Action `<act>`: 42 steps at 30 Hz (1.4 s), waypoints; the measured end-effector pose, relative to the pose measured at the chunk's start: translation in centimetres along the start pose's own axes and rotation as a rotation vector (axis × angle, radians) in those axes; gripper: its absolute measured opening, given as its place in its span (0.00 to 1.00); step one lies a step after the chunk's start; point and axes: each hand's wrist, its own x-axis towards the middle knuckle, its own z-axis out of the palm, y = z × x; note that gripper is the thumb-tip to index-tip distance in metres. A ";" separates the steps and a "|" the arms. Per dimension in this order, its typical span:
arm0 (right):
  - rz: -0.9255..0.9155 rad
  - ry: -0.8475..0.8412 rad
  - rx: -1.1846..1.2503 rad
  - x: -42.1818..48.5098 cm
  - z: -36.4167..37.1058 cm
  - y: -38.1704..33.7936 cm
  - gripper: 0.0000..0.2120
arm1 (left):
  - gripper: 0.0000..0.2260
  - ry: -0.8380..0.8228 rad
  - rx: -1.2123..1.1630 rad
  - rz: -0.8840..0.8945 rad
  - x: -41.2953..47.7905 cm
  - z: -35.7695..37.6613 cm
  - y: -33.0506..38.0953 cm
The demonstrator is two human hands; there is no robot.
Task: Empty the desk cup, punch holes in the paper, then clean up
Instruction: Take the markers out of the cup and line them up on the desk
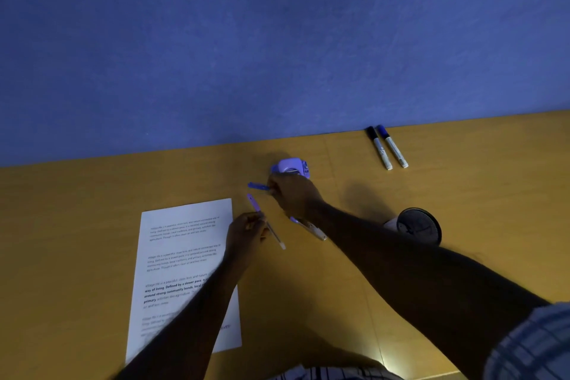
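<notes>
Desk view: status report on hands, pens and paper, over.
Left hand pinching purple pen. Right hand gripping blue pen. Paper flat, punch behind right hand. Cup tipped over.

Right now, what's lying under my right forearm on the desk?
A pen runs under the right forearm; its purple end and pale barrel show, the rest is covered. Beside the arm lies the tipped cup; its inside isn't visible.

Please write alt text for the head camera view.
Over a yellow desk, the left hand holds a purple pen beside a printed paper sheet, while the right hand grips a blue pen near a lilac hole punch.
</notes>
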 end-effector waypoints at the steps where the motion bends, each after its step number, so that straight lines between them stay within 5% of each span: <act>1: 0.028 0.050 0.057 -0.1 -0.4 -0.2 0.04 | 0.12 0.003 -0.014 0.011 0.1 0.1 0.4; 6: 0.280 0.087 0.432 -1.6 -2.2 -0.3 0.03 | 0.10 -0.008 -0.119 0.032 0.2 1.4 3.0; 15: 0.447 0.197 0.625 -6.3 -4.0 0.5 0.05 | 0.08 -0.108 -0.164 0.120 -0.4 4.8 5.1; 28: 0.463 0.030 0.624 -9.2 -8.5 4.6 0.10 | 0.05 -0.143 -0.043 0.219 0.6 8.7 6.8; 42: 0.329 0.216 0.389 -6.4 -11.5 10.8 0.09 | 0.05 -0.261 -0.133 0.108 6.2 13.9 9.7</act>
